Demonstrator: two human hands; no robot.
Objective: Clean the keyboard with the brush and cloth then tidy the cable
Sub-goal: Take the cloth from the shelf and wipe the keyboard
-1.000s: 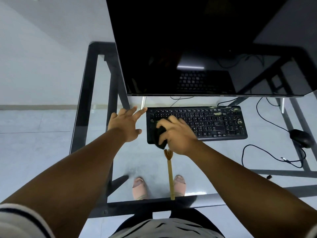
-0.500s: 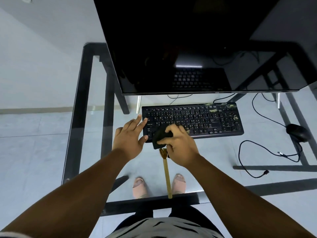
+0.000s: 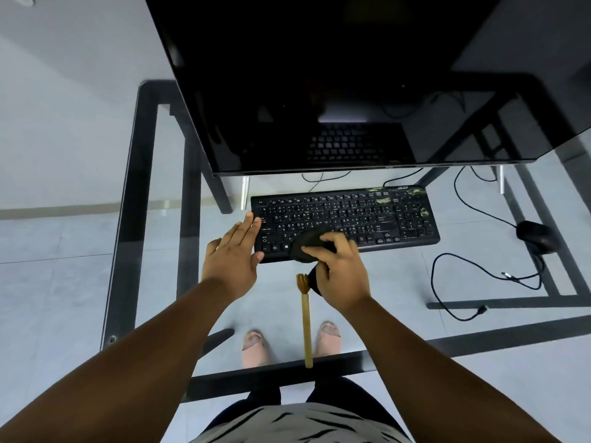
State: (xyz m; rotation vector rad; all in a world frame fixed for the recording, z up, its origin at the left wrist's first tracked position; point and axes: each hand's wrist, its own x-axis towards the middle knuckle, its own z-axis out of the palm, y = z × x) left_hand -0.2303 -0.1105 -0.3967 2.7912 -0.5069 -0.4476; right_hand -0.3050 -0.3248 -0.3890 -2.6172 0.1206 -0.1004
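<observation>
Dark monitor (image 3: 335, 91) and black mouse (image 3: 535, 239) on glass desk (image 3: 160, 282)

left hand (image 3: 235, 255) flat, fingers straight, right hand (image 3: 340, 276) curled, pinching

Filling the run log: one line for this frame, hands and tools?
phase: cloth wipe | right hand: grips cloth on keyboard | left hand: flat at keyboard's left end | brush: lying on desk

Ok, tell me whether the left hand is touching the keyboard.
Touching. The head view shows the left hand spread flat, its fingers overlapping the left end of the keyboard with no gap visible, as if bracing it.
</observation>
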